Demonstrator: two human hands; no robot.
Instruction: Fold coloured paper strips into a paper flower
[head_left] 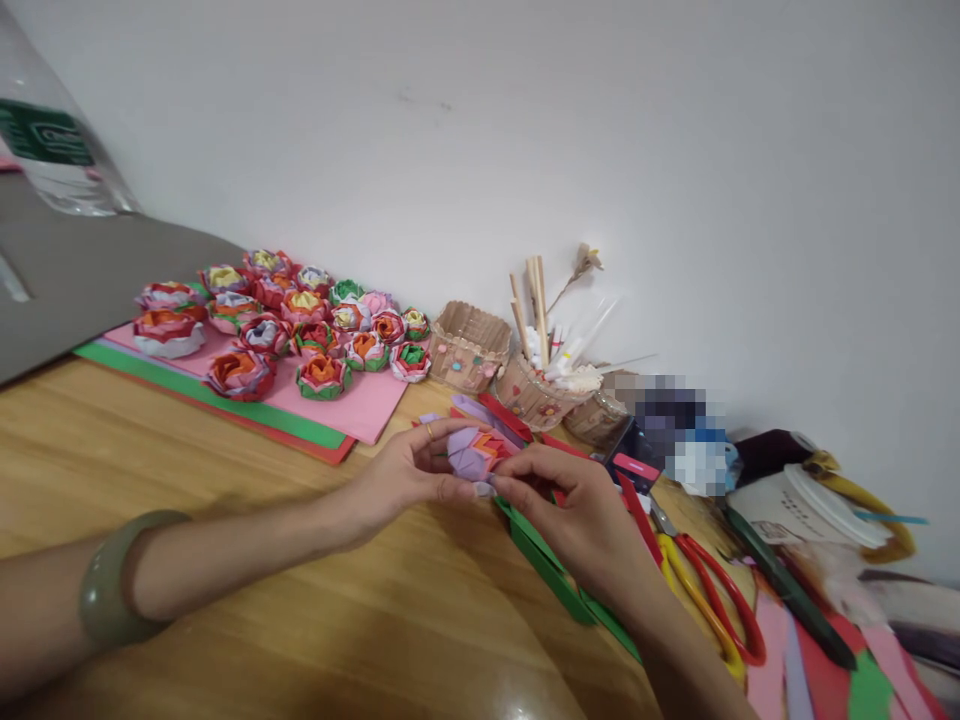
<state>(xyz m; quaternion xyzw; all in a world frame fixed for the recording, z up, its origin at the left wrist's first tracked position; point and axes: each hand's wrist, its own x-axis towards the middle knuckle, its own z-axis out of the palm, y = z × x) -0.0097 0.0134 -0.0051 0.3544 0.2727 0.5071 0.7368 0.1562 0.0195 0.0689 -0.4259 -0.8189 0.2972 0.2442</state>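
Observation:
A small folded paper flower [472,455], purple outside with orange inside, is held up over the wooden table between my two hands. My left hand [424,465], with a ring on a finger, grips its left side between thumb and fingers. My right hand [559,490] pinches the flower's lower right edge with thumb and forefinger. Beneath and behind the hands lie green paper strips [547,565], along with purple and red ones. Several finished paper flowers [240,374] in mixed colours stand at the back left on a pink paper sheet [367,415].
Decorated baskets [469,345] stand along the wall, one holding sticks and tools. Scissors [712,600] with red and yellow handles, a dark green cutter [787,590], a white lidded cup [810,510] and paper pieces crowd the right. A plastic bottle [60,140] stands at far left.

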